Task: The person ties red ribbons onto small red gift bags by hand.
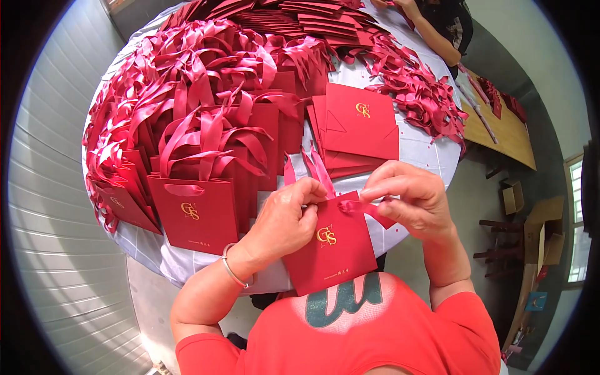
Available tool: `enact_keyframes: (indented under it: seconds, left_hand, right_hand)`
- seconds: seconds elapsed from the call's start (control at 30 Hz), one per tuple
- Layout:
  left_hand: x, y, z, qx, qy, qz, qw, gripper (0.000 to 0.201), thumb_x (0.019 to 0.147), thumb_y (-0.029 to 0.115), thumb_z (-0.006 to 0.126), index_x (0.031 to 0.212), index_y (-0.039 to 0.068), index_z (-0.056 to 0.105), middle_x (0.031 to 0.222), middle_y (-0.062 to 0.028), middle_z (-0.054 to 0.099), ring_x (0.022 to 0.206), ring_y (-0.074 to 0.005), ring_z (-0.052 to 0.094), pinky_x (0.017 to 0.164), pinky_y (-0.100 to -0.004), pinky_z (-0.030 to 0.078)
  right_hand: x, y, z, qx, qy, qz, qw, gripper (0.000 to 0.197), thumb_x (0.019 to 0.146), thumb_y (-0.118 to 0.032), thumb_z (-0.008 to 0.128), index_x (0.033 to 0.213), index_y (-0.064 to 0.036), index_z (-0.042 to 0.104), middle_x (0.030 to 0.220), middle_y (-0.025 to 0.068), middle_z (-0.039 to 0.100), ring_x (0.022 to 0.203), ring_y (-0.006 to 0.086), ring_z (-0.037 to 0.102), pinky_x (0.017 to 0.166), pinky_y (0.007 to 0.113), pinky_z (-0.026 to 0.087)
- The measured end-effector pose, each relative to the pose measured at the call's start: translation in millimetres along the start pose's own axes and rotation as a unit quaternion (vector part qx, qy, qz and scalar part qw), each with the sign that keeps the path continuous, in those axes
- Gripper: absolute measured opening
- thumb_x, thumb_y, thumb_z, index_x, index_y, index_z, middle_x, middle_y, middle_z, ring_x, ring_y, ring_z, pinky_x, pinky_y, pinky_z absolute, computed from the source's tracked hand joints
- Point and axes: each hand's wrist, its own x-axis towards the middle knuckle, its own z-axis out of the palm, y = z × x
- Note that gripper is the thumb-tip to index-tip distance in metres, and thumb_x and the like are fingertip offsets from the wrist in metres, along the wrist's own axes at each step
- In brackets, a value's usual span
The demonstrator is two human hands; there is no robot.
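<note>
A red paper gift bag (331,250) with gold print is in front of my chest, at the near edge of the round table. My left hand (287,215), a bracelet on its wrist, is closed on the bag's upper left edge. With thumb and fingers, my right hand (409,197) pinches a pink ribbon (370,209) that comes through the bag's front near the top right. Behind my left fingers, more pink ribbon (319,172) rises above the bag. The inside of the bag is hidden.
Upright red bags with ribbon handles (194,209) crowd the table's left. Flat red bags (361,125) lie stacked beyond my hands. Loose ribbons (419,94) are heaped at the right, and more flat bags (269,19) at the back. Another person's arm (431,34) reaches in at the far right.
</note>
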Motion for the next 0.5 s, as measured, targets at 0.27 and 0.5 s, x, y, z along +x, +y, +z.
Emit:
enact_keyframes:
  seconds: [0.27,0.5]
  left_hand:
    - [0.7,-7.7,0.6,-0.038,-0.014,-0.032,0.999,0.029,0.086,-0.012,0.046,0.111,-0.005,0.06,0.099,-0.0145,0.071,0.102,-0.0197,0.07,0.089,-0.0315,0.055]
    - [2.3,-7.8,-2.6,-0.094,-0.012,-0.033,0.995,0.036,0.082,-0.015,0.041,0.111,-0.005,0.059,0.103,-0.011,0.068,0.101,-0.0176,0.069,0.092,-0.0298,0.054]
  right_hand:
    - [-8.3,14.3,10.4,0.229,0.07,0.075,0.968,0.018,0.08,0.01,0.077,0.097,0.0048,0.073,0.095,0.0155,0.074,0.082,0.0204,0.074,0.072,0.028,0.061]
    - [-4.0,39.1,32.7,-0.17,0.02,-0.036,0.985,0.022,0.081,0.003,0.075,0.102,-0.003,0.074,0.096,0.012,0.073,0.086,0.0267,0.072,0.074,0.033,0.058]
